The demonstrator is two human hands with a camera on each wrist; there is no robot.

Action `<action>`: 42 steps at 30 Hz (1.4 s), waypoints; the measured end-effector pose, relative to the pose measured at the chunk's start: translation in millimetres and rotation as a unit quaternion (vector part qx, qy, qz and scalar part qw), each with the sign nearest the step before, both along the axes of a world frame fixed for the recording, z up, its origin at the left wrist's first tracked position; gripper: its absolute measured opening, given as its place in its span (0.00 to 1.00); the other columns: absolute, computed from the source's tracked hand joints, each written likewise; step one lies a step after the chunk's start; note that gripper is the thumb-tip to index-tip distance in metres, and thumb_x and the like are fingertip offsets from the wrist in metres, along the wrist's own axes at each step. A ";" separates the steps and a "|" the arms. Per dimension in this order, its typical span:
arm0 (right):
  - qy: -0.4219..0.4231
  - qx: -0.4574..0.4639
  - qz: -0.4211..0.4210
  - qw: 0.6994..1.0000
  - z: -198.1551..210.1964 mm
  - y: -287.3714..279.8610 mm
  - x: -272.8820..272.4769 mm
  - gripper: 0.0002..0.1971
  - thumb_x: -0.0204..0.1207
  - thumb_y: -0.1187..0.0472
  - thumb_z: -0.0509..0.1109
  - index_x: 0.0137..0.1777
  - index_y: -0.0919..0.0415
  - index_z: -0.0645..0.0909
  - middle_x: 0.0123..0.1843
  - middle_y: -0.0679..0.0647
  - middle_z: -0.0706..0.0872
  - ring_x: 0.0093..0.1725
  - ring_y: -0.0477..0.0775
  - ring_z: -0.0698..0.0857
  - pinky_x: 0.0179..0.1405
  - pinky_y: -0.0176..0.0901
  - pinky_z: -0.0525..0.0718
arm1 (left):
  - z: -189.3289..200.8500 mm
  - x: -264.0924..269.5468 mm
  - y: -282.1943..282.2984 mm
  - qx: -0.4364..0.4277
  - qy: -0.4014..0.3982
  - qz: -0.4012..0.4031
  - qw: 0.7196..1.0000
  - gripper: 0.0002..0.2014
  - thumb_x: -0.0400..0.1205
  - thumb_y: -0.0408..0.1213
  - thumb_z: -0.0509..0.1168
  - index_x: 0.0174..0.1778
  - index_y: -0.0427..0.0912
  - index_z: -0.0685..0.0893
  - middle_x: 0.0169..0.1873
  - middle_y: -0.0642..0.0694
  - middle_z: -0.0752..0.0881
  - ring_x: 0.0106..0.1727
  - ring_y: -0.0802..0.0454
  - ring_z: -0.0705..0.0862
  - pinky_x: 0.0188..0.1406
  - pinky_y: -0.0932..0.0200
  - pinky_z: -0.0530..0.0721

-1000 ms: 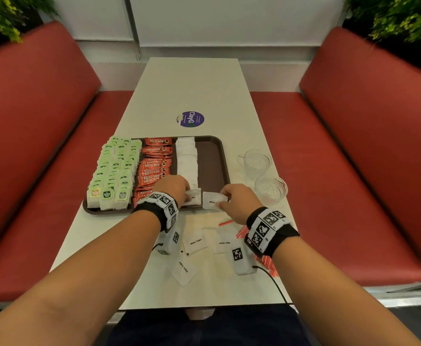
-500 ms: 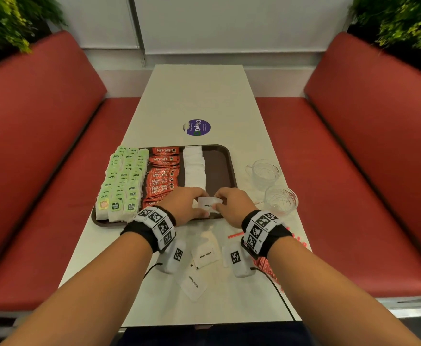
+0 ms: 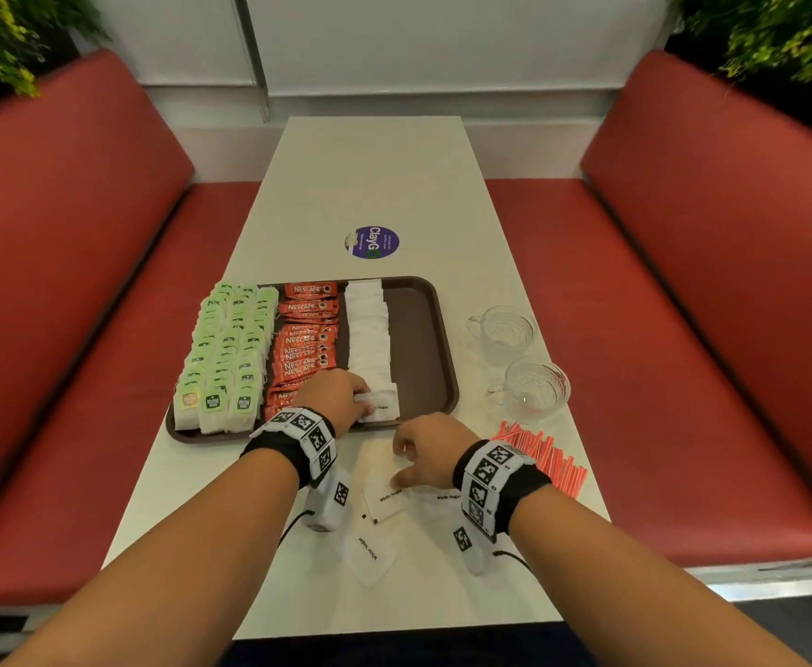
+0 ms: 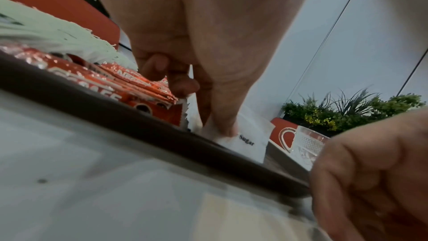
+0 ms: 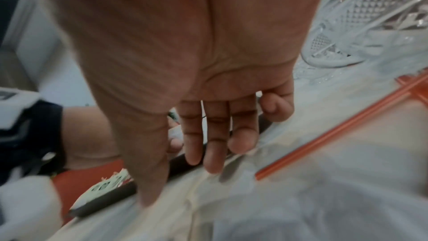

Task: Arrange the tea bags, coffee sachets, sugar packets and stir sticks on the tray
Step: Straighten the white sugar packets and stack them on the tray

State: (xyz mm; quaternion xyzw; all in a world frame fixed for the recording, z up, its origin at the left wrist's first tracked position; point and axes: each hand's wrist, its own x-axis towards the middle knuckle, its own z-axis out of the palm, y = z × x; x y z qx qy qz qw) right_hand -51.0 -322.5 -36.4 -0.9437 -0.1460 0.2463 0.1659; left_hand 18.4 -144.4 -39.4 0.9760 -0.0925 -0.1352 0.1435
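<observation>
On the brown tray [image 3: 423,339] lie rows of green tea bags [image 3: 230,349], red coffee sachets [image 3: 305,344] and white sugar packets [image 3: 368,329]. My left hand [image 3: 360,402] pinches one sugar packet [image 3: 382,406] at the near end of the sugar row; the left wrist view shows thumb and fingers on this packet [image 4: 250,140]. My right hand [image 3: 401,462] hovers over the table in front of the tray with relaxed fingers [image 5: 215,153], its thumb touching a loose sugar packet [image 3: 387,505]. Red stir sticks [image 3: 543,454] lie on the table to its right.
Two more loose sugar packets [image 3: 370,553] [image 3: 447,495] lie near the table's front edge. Two glass cups [image 3: 503,329] [image 3: 536,392] stand right of the tray. A round purple sticker [image 3: 372,242] is beyond the tray. Red benches flank the table.
The right hand passed a sugar packet to the left hand, let go and drew back to the loose packets. The left hand now holds that packet on the tray.
</observation>
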 end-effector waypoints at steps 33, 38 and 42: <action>-0.038 -0.007 -0.018 0.999 17.8 -5.2 -11.8 0.08 0.82 0.56 0.69 0.59 0.53 0.77 0.56 0.52 0.84 0.57 0.57 0.82 0.60 0.50 0.81 | 4.3 -82.0 27.1 0.041 0.040 -0.264 0.963 0.17 0.77 0.61 0.70 0.55 0.55 0.87 0.52 0.58 0.85 0.53 0.57 0.82 0.53 0.56 0.81; -0.046 0.048 -0.050 0.997 24.1 -10.7 -17.2 0.14 0.80 0.58 0.72 0.65 0.55 0.81 0.62 0.52 0.85 0.59 0.54 0.82 0.57 0.42 0.78 | -7.0 -105.3 23.7 0.054 0.090 -0.363 0.926 0.29 0.73 0.57 0.75 0.69 0.54 0.80 0.64 0.56 0.79 0.63 0.55 0.76 0.62 0.55 0.78; -0.037 0.069 -0.062 0.995 28.5 -8.9 -23.9 0.05 0.82 0.59 0.67 0.55 0.58 0.79 0.51 0.53 0.84 0.49 0.53 0.81 0.46 0.42 0.77 | -9.5 -108.0 17.6 0.085 0.095 -0.364 0.923 0.25 0.75 0.52 0.75 0.67 0.53 0.80 0.59 0.53 0.82 0.60 0.51 0.78 0.58 0.53 0.77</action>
